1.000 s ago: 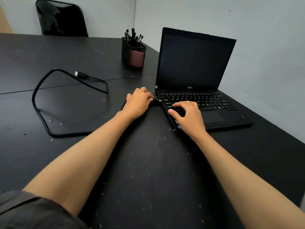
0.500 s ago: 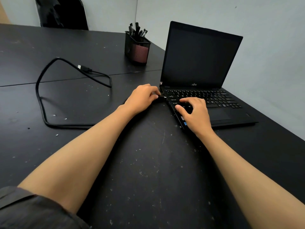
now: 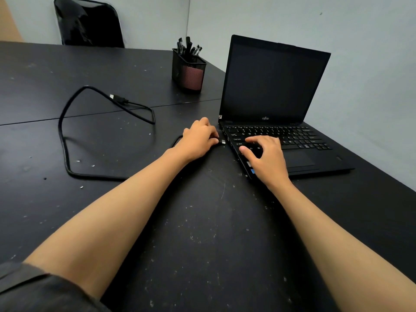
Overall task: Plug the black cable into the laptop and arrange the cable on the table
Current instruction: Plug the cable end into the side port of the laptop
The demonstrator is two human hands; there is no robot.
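Note:
An open black laptop [image 3: 273,86] with a dark screen stands at the right of the black table [image 3: 198,221]. My left hand [image 3: 198,138] grips one plug of the black cable [image 3: 64,140]; its metal tip [image 3: 223,142] sits a small gap away from the laptop's left edge. The cable loops across the table to the left, and its other plug [image 3: 117,98] lies free further back. My right hand [image 3: 266,157] presses down on the keyboard's left front corner, fingers spread.
A black mesh pen holder [image 3: 188,68] with several pens stands behind my left hand, left of the laptop. A black chair [image 3: 87,22] is at the table's far side. Grey walls close the back and right. A seam crosses the tabletop.
The plug's metal tip now shows clear of the laptop's left edge; my left hand has shifted only slightly. My right hand stays on the laptop. The camera view moved a little.

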